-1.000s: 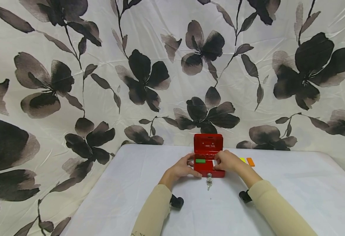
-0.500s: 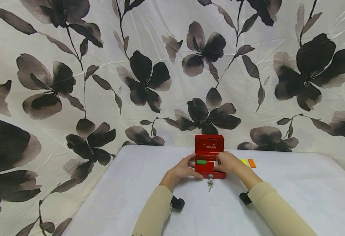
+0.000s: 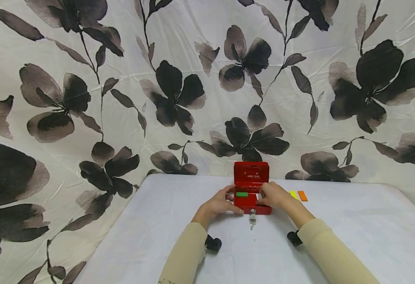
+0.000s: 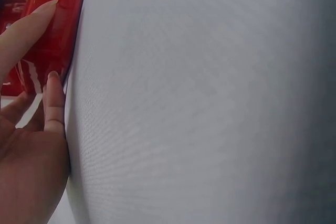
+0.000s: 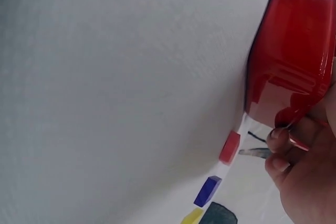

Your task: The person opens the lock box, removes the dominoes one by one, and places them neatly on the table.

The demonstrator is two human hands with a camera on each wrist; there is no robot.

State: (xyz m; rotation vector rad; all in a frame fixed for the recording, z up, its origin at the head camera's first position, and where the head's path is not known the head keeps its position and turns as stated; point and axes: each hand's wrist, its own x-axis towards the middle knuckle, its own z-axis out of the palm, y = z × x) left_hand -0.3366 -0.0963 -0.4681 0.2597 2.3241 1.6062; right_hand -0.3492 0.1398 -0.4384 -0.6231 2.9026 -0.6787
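A red cash box stands with its lid raised at the back of the table. A set of small keys hangs from its front lock. My left hand holds the box's left side, thumb on the front face and fingers along the side, as the left wrist view also shows. Inside, a green block lies at the left. Over the right side reaches my right hand, its fingertips in the box at a small white piece, which they seem to pinch. Those fingertips are partly hidden.
Right of the box lie a yellow block and an orange block. In the right wrist view, a red block and a purple block stand near the box. Floral cloth hangs directly behind the white table.
Both hands stay almost where they were on and in the box. The head view has shifted very slightly; the green block keeps its place in the box.
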